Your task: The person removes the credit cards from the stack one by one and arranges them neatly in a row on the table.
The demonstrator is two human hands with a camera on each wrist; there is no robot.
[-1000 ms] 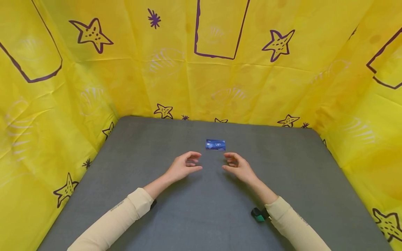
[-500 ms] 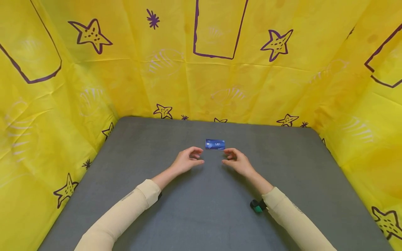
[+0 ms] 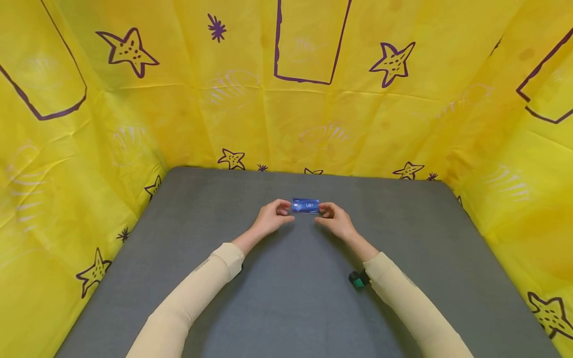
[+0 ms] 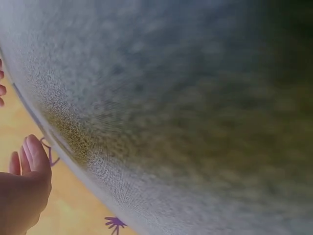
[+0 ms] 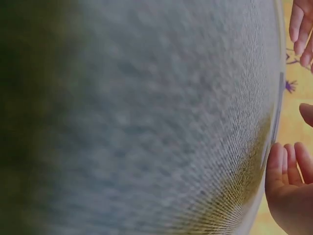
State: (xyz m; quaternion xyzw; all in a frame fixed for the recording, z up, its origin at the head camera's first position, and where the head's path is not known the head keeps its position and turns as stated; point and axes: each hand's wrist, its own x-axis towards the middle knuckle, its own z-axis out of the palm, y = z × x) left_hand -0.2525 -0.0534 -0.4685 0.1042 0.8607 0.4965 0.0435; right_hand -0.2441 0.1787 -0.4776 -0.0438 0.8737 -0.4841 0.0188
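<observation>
Card (image 3: 306, 206) flat, long axis left-right

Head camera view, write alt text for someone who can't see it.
Two hands, the left hand and right hand, meet the short ends of a small blue plastic card lying on a grey felt tabletop. Cream sleeves cover both arms, and a wrinkled yellow cloth with purple stars walls in the table.

Left hand (image 3: 270, 219) and right hand (image 3: 336, 221) extended, fingers curled.
</observation>
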